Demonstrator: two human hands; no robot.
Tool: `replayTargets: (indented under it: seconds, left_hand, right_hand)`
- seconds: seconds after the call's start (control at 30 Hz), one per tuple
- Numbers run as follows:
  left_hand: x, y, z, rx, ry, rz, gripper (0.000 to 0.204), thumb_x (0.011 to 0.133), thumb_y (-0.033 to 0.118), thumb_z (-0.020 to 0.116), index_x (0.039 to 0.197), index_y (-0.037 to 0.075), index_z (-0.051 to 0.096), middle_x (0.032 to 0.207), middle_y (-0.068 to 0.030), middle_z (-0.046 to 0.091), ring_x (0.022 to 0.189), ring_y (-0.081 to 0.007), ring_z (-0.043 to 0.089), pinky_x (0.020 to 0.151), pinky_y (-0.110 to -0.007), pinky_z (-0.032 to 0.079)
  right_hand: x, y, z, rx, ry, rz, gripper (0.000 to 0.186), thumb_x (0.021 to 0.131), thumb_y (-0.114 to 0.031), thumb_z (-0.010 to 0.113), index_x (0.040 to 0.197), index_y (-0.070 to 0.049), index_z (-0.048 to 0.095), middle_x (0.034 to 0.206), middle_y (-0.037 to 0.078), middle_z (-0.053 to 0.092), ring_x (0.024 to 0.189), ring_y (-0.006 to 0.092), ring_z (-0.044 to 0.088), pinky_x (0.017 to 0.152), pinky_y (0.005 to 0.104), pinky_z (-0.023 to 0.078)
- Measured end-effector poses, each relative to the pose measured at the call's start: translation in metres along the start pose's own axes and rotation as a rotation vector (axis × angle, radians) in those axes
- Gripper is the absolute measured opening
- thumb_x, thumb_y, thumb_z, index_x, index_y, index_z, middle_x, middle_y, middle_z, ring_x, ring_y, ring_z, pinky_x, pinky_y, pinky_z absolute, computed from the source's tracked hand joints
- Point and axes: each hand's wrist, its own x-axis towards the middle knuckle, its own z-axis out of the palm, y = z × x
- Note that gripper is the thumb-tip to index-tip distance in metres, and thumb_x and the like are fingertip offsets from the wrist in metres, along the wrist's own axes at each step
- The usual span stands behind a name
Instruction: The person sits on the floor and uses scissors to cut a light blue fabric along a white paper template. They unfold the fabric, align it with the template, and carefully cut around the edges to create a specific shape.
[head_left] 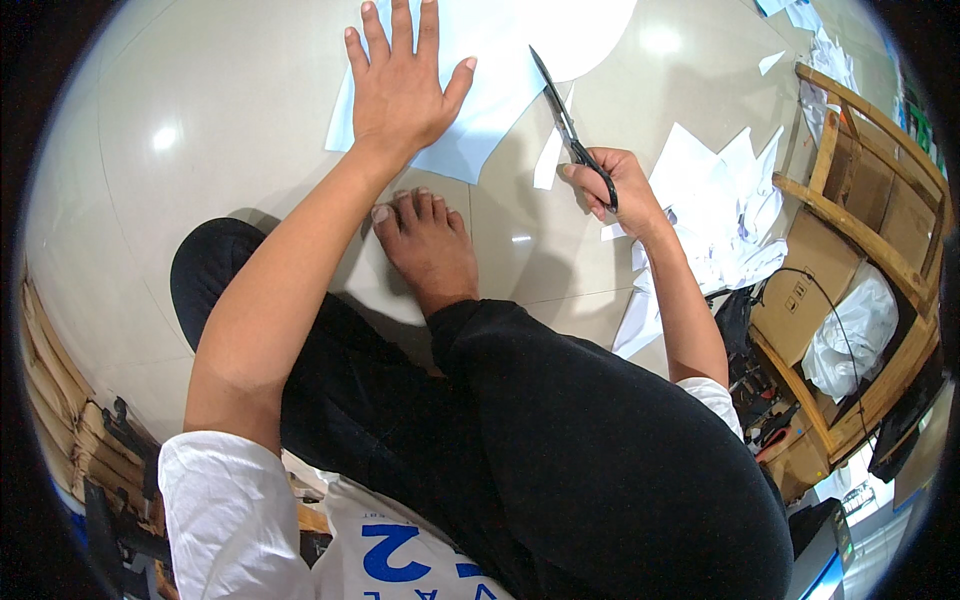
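Note:
My left hand (402, 92) lies flat with spread fingers on a large pale blue-white sheet of paper (490, 115) on the floor. The sheet's right side has a curved edge, and its far part runs out of view at the top. In my right hand (622, 190) is a pair of black-handled scissors (567, 125), gripped by the handle loops. The blades point up and to the left, with the tip over the sheet near its curved edge. A narrow paper strip (549, 155) lies beside the blades, between them and the sheet.
A heap of white paper scraps (715, 215) lies right of my right forearm. Beyond it stand a wooden chair frame (850, 215), a cardboard box (805, 305) and a white plastic bag (852, 335). My bare foot (430, 245) rests on the tiled floor just below the sheet.

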Motion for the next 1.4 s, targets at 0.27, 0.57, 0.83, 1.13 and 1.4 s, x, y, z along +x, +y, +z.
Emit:
replayTargets:
  seconds: [0.27, 0.57, 0.83, 1.13, 1.4]
  left_hand:
    - [0.0, 0.002, -0.004, -0.007, -0.004, -0.007, 0.092, 0.105, 0.051, 0.053, 0.168, -0.01, 0.026, 0.173, -0.0403, 0.02, 0.161, -0.0615, 0.012, 0.131, -0.069, 0.008]
    - [0.0, 0.002, -0.004, -0.013, -0.001, -0.007, 0.091, 0.105, 0.05, 0.053, 0.168, -0.01, 0.027, 0.173, -0.0399, 0.021, 0.161, -0.061, 0.012, 0.131, -0.069, 0.008]
    - [0.0, 0.001, -0.002, -0.012, 0.008, -0.001, 0.091, 0.105, 0.05, 0.054, 0.168, -0.01, 0.027, 0.173, -0.0399, 0.02, 0.161, -0.061, 0.012, 0.131, -0.069, 0.008]
    - [0.0, 0.001, -0.001, -0.017, 0.019, 0.002, 0.091, 0.105, 0.049, 0.054, 0.168, -0.009, 0.027, 0.173, -0.0395, 0.021, 0.16, -0.0614, 0.014, 0.131, -0.069, 0.009]
    - [0.0, 0.0, 0.002, -0.004, 0.02, -0.003, 0.091, 0.105, 0.051, 0.053, 0.169, -0.008, 0.025, 0.174, -0.0386, 0.02, 0.161, -0.0611, 0.013, 0.13, -0.07, 0.009]
  right_hand:
    - [0.002, -0.018, 0.009, -0.019, 0.036, 0.026, 0.031, 0.097, -0.023, 0.077, 0.073, -0.012, 0.06, 0.052, -0.001, 0.054, 0.043, 0.0066, 0.045, 0.046, 0.0241, 0.035]
    - [0.009, -0.012, 0.013, 0.068, 0.029, 0.016, 0.028, 0.097, -0.019, 0.079, 0.075, -0.01, 0.062, 0.056, -0.001, 0.057, 0.042, 0.0053, 0.047, 0.042, 0.0221, 0.036]
    - [0.008, -0.012, 0.018, 0.082, 0.028, -0.001, 0.029, 0.097, -0.022, 0.079, 0.076, -0.009, 0.063, 0.056, -0.001, 0.058, 0.042, 0.0059, 0.048, 0.041, 0.0225, 0.037]
    - [0.02, -0.028, 0.023, 0.096, 0.063, -0.014, 0.033, 0.092, -0.031, 0.082, 0.076, -0.008, 0.064, 0.052, -0.001, 0.055, 0.041, 0.0078, 0.049, 0.042, 0.0222, 0.038]
    - [0.023, -0.033, 0.027, 0.132, 0.047, 0.014, 0.025, 0.097, -0.02, 0.077, 0.081, -0.008, 0.062, 0.059, -0.003, 0.056, 0.045, 0.0053, 0.048, 0.042, 0.0228, 0.038]
